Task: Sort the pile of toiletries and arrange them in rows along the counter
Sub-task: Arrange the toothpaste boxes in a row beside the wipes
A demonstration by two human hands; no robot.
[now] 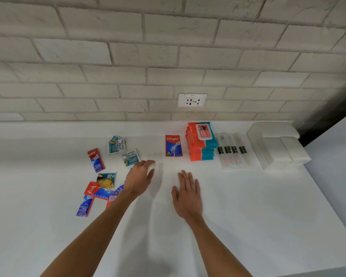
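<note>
Teal-and-white sachet (130,157) lies lengthwise toward the wall (168,56), just beside the left hand (140,175) and farther from the right hand (188,194), both spread and empty.

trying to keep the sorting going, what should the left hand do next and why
Probably pinch the Cream Silk sachet lying right beside the left hand and start a row with it. Both hands hold nothing, the right hand lies flat on the counter, and so far only one Colgate sachet lies sorted next to the wipes stack.
</note>
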